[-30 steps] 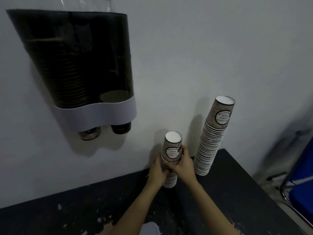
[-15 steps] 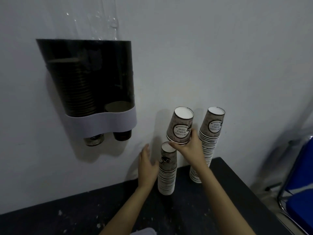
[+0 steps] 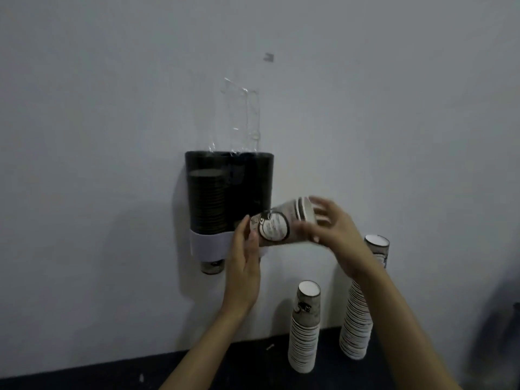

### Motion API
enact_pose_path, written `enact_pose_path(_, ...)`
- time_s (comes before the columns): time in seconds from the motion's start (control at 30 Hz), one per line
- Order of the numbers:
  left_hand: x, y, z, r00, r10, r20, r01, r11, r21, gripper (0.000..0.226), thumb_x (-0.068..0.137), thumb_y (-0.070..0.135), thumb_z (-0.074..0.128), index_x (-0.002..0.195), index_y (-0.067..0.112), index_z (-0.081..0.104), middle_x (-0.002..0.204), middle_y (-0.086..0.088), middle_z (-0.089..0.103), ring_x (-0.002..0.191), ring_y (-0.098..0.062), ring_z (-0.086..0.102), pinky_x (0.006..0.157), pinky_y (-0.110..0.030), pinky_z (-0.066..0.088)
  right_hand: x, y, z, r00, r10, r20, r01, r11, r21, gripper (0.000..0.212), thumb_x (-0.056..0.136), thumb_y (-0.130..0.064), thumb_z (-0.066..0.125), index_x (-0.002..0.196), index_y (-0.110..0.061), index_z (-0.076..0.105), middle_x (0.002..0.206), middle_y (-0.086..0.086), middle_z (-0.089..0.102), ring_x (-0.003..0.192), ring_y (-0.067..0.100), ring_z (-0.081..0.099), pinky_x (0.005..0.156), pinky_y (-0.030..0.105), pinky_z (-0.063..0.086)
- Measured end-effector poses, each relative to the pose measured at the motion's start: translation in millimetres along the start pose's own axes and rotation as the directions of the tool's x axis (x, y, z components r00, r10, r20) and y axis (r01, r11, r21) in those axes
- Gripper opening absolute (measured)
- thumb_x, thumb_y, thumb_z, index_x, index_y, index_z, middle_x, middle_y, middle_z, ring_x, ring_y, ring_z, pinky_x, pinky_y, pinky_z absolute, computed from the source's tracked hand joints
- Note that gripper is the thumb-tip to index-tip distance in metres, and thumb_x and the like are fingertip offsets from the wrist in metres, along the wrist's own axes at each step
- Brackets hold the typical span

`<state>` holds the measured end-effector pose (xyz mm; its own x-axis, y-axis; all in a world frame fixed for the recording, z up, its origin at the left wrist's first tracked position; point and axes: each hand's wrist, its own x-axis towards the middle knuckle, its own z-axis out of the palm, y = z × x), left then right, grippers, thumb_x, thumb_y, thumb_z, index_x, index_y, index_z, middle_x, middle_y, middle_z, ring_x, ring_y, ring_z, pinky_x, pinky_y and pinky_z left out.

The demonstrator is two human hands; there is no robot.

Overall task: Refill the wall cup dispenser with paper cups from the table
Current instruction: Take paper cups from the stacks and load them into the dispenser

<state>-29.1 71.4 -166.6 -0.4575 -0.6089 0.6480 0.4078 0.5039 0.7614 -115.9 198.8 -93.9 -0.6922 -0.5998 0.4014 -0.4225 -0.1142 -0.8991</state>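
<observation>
Both hands hold a printed paper cup (image 3: 281,225) sideways in front of the dark wall-mounted cup dispenser (image 3: 229,204): the left hand (image 3: 244,257) grips its base, the blurred right hand (image 3: 334,232) curls around its rim. Two inverted paper-cup stacks (image 3: 304,330) stand along the black table's (image 3: 84,378) back edge.

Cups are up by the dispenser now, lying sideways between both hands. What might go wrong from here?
The cups are held only at the ends, left hand and right hand, so they may slip. Lowering the arms might topple the short stack or tall stack.
</observation>
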Motion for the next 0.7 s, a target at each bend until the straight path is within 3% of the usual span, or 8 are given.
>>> enact_pose_path(0.1,7.4,-9.5,-29.3,0.995,0.089,0.043,-0.098,0.933,0.346,0.067,0.083,0.062,0.030,0.135,0.021,0.039,0.129,0.011,0.044,0.127,-0.010,0.038,0.106,-0.030,0.033,26.9,-61.9,20.9,0.969,-0.205,-0.138,0.211,0.977,0.028,0.071,0.070,-0.022,0.077,0.130,-0.019,0.038,0.118,0.004,0.050,0.102,0.015,0.055,0.082,0.027,0.051)
enact_pose_path(0.17,12.9,-24.2,-44.6,0.973,0.193,0.128,-0.228,0.717,0.659,0.061,0.082,0.045,0.036,0.132,0.012,0.046,0.128,-0.003,0.053,0.124,-0.023,0.044,0.099,-0.040,0.045,49.9,-99.1,38.2,0.918,-0.344,-0.196,0.340,0.939,-0.058,0.072,0.071,-0.026,0.077,0.130,-0.018,0.036,0.115,0.002,0.050,0.104,0.014,0.053,0.086,0.025,0.048)
enact_pose_path(0.23,20.5,-33.1,-57.0,0.954,0.179,0.241,-0.299,0.492,0.818,0.056,0.075,0.037,0.041,0.122,0.010,0.053,0.126,-0.012,0.060,0.121,-0.031,0.042,0.083,-0.049,0.054,77.7,-126.8,61.0,0.880,-0.437,-0.187,0.411,0.897,-0.159,0.072,0.074,-0.028,0.074,0.131,-0.014,0.033,0.110,0.002,0.049,0.100,0.014,0.051,0.085,0.020,0.042)
enact_pose_path(0.3,26.3,-40.3,-64.9,0.943,0.163,0.290,-0.331,0.388,0.860,0.053,0.068,0.031,0.052,0.116,0.011,0.057,0.125,-0.014,0.061,0.121,-0.032,0.035,0.075,-0.052,0.056,106.6,-141.1,83.8,0.870,-0.477,-0.124,0.431,0.858,-0.280,0.072,0.076,-0.028,0.072,0.132,-0.009,0.032,0.112,0.008,0.052,0.103,0.020,0.051,0.082,0.019,0.038)
enact_pose_path(0.37,29.1,-44.3,-70.4,0.935,0.137,0.326,-0.353,0.327,0.877,0.060,0.056,0.027,0.070,0.114,0.011,0.061,0.129,-0.012,0.059,0.122,-0.033,0.034,0.075,-0.052,0.056,131.8,-141.6,103.7,0.896,-0.445,-0.011,0.400,0.815,-0.419,0.073,0.078,-0.031,0.069,0.133,-0.006,0.030,0.121,0.017,0.054,0.113,0.030,0.050,0.089,0.027,0.039)
enact_pose_path(0.53,29.6,-53.3,-75.0,0.921,0.165,0.353,-0.385,0.258,0.886,0.064,0.050,0.032,0.074,0.111,0.015,0.066,0.137,-0.003,0.038,0.125,-0.032,0.033,0.081,-0.051,0.054,153.4,-113.2,129.5,0.948,-0.090,0.305,0.270,0.735,-0.622,0.078,0.084,-0.047,0.057,0.141,-0.007,0.023,0.142,0.020,0.042,0.131,0.031,0.041,0.102,0.032,0.033)
enact_pose_path(0.6,30.2,-53.4,-74.3,0.925,0.171,0.340,-0.374,0.239,0.896,0.062,0.049,0.034,0.075,0.108,0.018,0.068,0.137,-0.002,0.037,0.125,-0.031,0.034,0.081,-0.049,0.053,148.7,-104.3,132.7,0.951,-0.097,0.293,0.248,0.808,-0.535,0.069,0.088,-0.051,0.047,0.140,-0.010,0.028,0.142,0.017,0.043,0.131,0.029,0.041,0.103,0.033,0.032)
enact_pose_path(0.7,29.0,-56.3,-73.7,0.930,0.185,0.319,-0.357,0.235,0.904,0.051,0.057,0.037,0.068,0.105,0.021,0.070,0.136,-0.003,0.042,0.124,-0.031,0.034,0.082,-0.048,0.053,135.3,-92.6,129.9,0.935,-0.345,0.081,0.353,0.885,-0.303,0.044,0.093,-0.040,0.044,0.125,-0.009,0.047,0.124,0.012,0.056,0.119,0.025,0.051,0.091,0.026,0.037)
